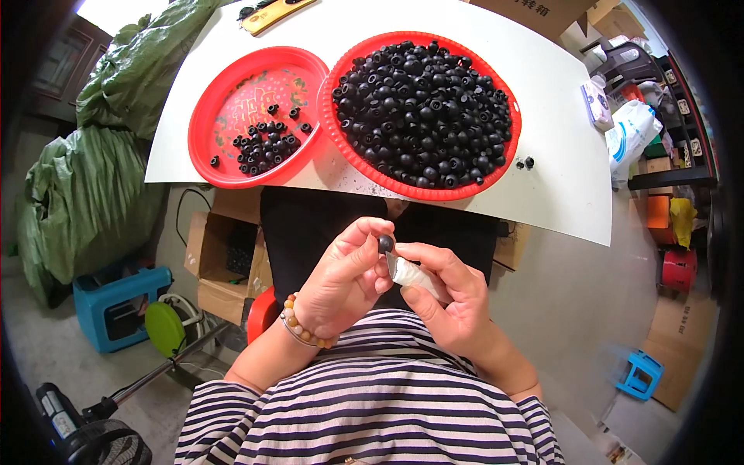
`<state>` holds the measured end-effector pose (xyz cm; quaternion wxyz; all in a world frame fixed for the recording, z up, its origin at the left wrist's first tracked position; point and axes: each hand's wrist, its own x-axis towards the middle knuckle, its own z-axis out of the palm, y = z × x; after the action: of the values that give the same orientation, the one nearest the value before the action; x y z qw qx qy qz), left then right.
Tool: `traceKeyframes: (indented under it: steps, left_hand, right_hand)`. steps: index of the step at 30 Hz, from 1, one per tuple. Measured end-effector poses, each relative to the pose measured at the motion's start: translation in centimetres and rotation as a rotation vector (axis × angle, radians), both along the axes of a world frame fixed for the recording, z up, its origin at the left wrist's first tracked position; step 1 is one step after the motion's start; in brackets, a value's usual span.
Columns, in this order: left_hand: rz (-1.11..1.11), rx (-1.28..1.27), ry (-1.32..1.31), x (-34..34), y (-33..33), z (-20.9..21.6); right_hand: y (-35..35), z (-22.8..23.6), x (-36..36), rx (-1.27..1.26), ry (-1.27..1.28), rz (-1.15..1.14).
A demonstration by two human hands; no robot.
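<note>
Between the thumb and fingertips of my left hand (341, 275) is a small round black rubber-like piece (385, 244). My right hand (459, 301) grips a small knife by its white-wrapped handle (413, 276), and its short metal blade (391, 265) is right at the underside of the piece. Both hands meet above my lap, in front of the table edge. Beyond them, a red basin (328, 128) is heaped with similar black pieces. A shallower red tray (200, 116) to its left holds a smaller group, several with hollow openings showing.
The white table (558, 186) has two loose black pieces (529, 163) near its right side and dark crumbs by the basin. A yellow-handled tool (275, 15) lies at the back. Blue stool (116, 310) and cardboard box (221, 287) stand on the left; bags and shelves on the right.
</note>
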<state>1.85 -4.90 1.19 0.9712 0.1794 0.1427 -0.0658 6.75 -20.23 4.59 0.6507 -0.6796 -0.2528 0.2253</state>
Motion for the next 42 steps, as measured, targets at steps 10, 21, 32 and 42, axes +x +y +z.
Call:
traceKeyframes:
  steps: [10, 21, 32, 42]
  left_hand:
    - [-0.094, 0.028, -0.039, -0.2, 0.2, 0.0]
    - [-0.101, 0.073, -0.043, -0.4, 0.1, -0.1]
    - [-0.083, 0.016, 0.002, 0.1, 0.6, 0.6]
    - [-0.056, 0.105, -0.015, 0.0, 0.5, 0.3]
  right_hand:
    - [0.5, -0.1, 1.3, 0.003, 0.112, -0.080]
    - [1.3, -1.1, 1.8, 0.134, 0.314, -0.038]
    - [0.2, 0.0, 1.0, 0.015, 0.050, 0.043]
    - [0.4, -0.2, 0.5, -0.005, -0.009, -0.011]
